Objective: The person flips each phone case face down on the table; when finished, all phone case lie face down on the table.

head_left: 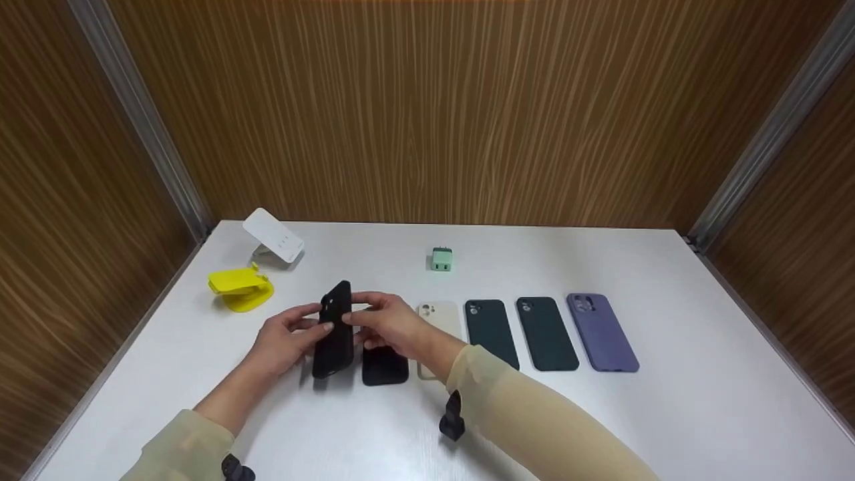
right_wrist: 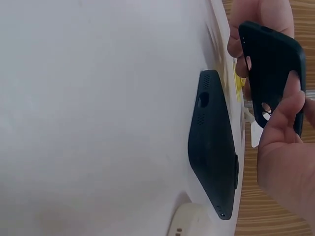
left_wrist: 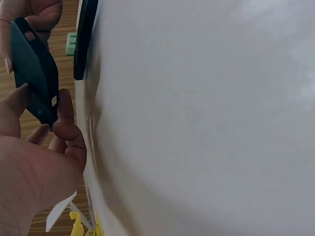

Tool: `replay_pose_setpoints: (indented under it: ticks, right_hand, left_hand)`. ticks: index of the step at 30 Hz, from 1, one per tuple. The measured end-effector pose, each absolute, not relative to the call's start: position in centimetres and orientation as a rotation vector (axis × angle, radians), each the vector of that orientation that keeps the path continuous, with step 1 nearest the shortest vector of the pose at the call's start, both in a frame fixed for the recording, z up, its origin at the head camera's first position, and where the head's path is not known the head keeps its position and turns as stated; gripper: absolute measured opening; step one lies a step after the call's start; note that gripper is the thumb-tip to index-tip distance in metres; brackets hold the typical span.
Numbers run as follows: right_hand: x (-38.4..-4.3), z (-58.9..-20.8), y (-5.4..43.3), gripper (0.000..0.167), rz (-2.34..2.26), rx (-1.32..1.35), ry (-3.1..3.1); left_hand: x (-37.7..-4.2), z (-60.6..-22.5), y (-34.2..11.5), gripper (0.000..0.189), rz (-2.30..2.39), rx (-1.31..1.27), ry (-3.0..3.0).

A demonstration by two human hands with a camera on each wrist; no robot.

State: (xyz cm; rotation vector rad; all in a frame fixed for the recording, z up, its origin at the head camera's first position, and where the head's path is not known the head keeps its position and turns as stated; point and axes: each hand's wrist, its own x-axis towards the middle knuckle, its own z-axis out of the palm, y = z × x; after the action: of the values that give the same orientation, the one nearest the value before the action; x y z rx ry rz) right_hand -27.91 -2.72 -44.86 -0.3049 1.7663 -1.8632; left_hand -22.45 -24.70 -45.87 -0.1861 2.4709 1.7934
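Note:
Between both hands a dark phone case [head_left: 334, 334] stands nearly upright, raised off the white table. My left hand [head_left: 284, 342] pinches its left edge between thumb and fingers. On the other edge, my right hand [head_left: 397, 324] grips it, and in the right wrist view its thumb reaches into the hollow inside of the case. Camera cutouts show through the case at one end in that view. Partly under the right hand lies a black phone case [head_left: 385, 369] on the table. Beside it is a cream phone case [head_left: 437, 314], half covered by the right forearm.
Farther right lie two dark green phone cases [head_left: 491, 327] [head_left: 548, 334] and a purple one [head_left: 604, 334]. A mint charger plug [head_left: 441, 258] stands behind. At the back left are a white stand [head_left: 274, 234] and a yellow stand [head_left: 244, 287].

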Motion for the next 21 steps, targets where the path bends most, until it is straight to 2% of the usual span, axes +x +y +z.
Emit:
replay_pose_setpoints:
  ticks: [5, 13, 21]
  right_hand:
    - [-27.6, -45.3, -3.0, 0.038, -1.791, -0.389, 1.982]
    - [-27.6, -45.8, -3.2, 0.065, -1.676, -0.459, 2.227]
    - [-27.4, -46.4, -3.5, 0.072, -1.567, -0.568, 2.325]
  left_hand:
    - [-22.5, -46.1, -25.1, 0.059, 1.756, -0.218, 2.553]
    - [-22.5, -46.3, -25.2, 0.061, 1.744, -0.202, 2.559]
    - [-22.2, -46.9, -25.1, 0.058, 1.788, -0.190, 2.577]
